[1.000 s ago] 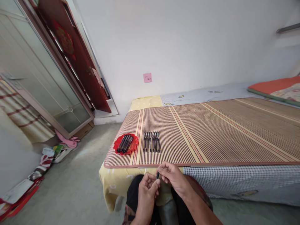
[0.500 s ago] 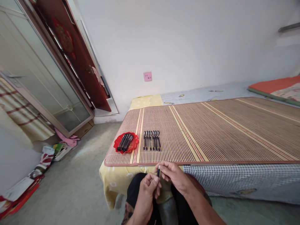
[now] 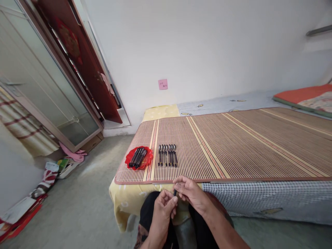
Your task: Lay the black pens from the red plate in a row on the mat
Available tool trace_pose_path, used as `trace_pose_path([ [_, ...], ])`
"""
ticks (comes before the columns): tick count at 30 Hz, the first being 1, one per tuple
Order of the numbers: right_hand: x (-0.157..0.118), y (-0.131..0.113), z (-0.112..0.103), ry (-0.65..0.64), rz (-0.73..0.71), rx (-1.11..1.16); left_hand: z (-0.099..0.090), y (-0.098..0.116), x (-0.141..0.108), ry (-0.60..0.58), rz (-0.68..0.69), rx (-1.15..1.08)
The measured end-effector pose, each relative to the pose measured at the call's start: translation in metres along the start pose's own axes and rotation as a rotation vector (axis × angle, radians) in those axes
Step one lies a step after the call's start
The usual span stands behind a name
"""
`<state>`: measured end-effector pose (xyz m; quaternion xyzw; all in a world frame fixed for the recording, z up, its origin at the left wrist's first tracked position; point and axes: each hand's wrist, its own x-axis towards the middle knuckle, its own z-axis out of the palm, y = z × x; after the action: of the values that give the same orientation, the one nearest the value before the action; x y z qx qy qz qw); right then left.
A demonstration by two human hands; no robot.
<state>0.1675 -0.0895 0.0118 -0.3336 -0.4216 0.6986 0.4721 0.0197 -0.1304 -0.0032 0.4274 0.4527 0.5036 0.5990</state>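
Note:
Over my lap, just off the bed's front edge, my left hand [image 3: 166,206] and my right hand [image 3: 188,189] meet on one black pen [image 3: 175,191]. The left fingers pinch its lower part, and the right fingers close round its upper end. Most of the pen is covered by fingers. Beyond my hands, several black pens [image 3: 167,155] lie side by side in a row on the striped mat [image 3: 207,152]. To their left, a red scalloped dish [image 3: 149,159] holds a pile of several similar dark pens [image 3: 138,157].
The mat covers a bed with a yellow cloth [image 3: 121,200] and a blue checked sheet [image 3: 246,195]. An orange folded quilt [image 3: 303,92] lies at the far right. On the wall is a pink note [image 3: 163,84]. Clutter [image 3: 46,181] lies on the floor at the left.
Less of the pen shows between my fingers than before. Both hands stay in nearly the same place, and the row and dish are unchanged. The view has shifted slightly.

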Motion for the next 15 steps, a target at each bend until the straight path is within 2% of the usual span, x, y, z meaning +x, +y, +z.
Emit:
trace_pose_path([
  [3, 0.0014, 0.0004, -0.0013, 0.033, -0.011, -0.054, 0.0017, 0.0018, -0.0010, -0.008, 0.011, 0.024],
  [9, 0.0001, -0.0011, -0.0028, -0.010, -0.038, -0.087, 0.0046, 0.0000, -0.0013, -0.084, -0.103, -0.104],
  [15, -0.0032, 0.0002, -0.0014, -0.014, -0.006, -0.049, 0.0026, 0.0004, -0.0002, -0.061, -0.026, -0.040],
])
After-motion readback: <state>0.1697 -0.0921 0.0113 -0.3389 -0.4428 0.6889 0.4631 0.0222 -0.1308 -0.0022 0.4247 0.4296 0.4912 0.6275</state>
